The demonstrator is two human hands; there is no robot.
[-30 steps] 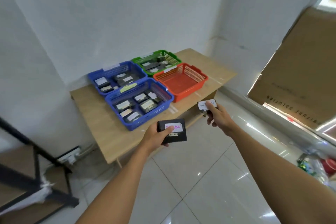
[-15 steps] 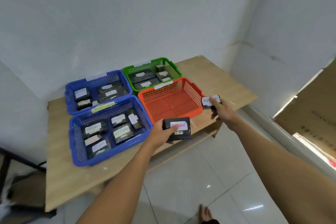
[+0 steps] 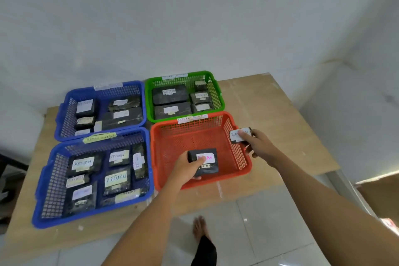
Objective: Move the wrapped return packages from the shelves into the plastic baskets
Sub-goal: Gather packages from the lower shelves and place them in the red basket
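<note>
My left hand (image 3: 186, 168) grips a black wrapped package (image 3: 205, 161) with a white label in pink writing, held inside the orange basket (image 3: 200, 136), low over its floor. My right hand (image 3: 258, 143) pinches a smaller black package (image 3: 238, 135) with a white RETURN label just above the orange basket's right rim. No other package lies in the orange basket. Beside it stand a green basket (image 3: 212, 90) and two blue baskets, the near one (image 3: 54, 185) and the far one (image 3: 69, 110), all holding several labelled black packages.
The four baskets sit on a low wooden table (image 3: 269, 114) against a white wall. Bare tabletop lies to the right of the baskets. My bare foot (image 3: 199, 228) stands on glossy white floor tiles at the table's front edge. Cardboard shows at the far right.
I have stepped up to the table. My left hand has carried its package from the front edge into the orange basket; my right hand has brought its package over that basket's right rim.
</note>
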